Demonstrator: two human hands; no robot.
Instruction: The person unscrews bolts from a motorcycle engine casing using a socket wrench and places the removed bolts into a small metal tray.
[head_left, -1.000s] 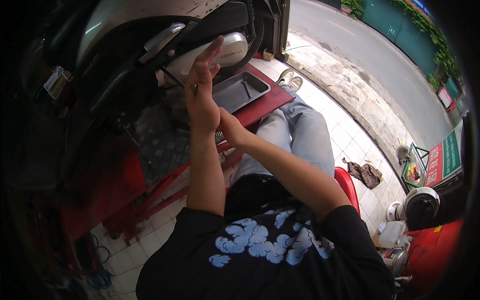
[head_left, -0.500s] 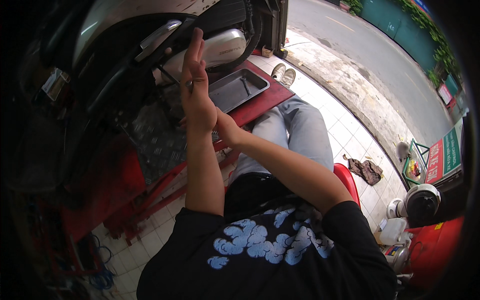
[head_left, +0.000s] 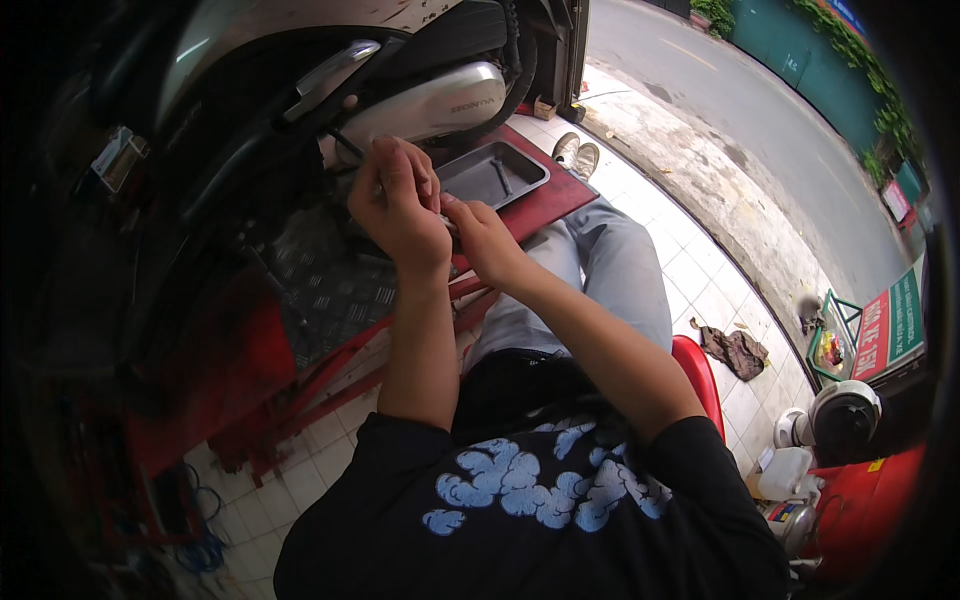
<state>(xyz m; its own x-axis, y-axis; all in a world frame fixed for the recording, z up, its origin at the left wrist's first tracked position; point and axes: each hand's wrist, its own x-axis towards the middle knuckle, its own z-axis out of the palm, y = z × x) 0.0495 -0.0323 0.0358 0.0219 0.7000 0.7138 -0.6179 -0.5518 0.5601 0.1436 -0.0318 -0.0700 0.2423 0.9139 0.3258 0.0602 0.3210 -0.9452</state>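
Observation:
Both hands are up close together in front of the scooter (head_left: 450, 100). My left hand (head_left: 403, 205) has its fingers curled inward; whatever they hold, if anything, is hidden. Against its heel, my right hand (head_left: 485, 240) is closed with thumb and fingers pinched together. A small pale bit shows between the two hands, too small to name. Just beyond them, a grey metal tray (head_left: 535, 178) rests on the red lift table (head_left: 545, 208), with a dark bar-shaped tool (head_left: 501, 176) lying in it.
The scooter on the black tread plate (head_left: 320, 290) fills the left side. To the right, a brown rag (head_left: 733, 348) lies on white tiles. A red stool (head_left: 697, 375) is under me. Plastic containers (head_left: 782, 474) and a red tank (head_left: 870, 520) stand lower right.
My left hand has gone from fingers stretched upward to curled. My right hand has moved from the left wrist up to the left palm's edge.

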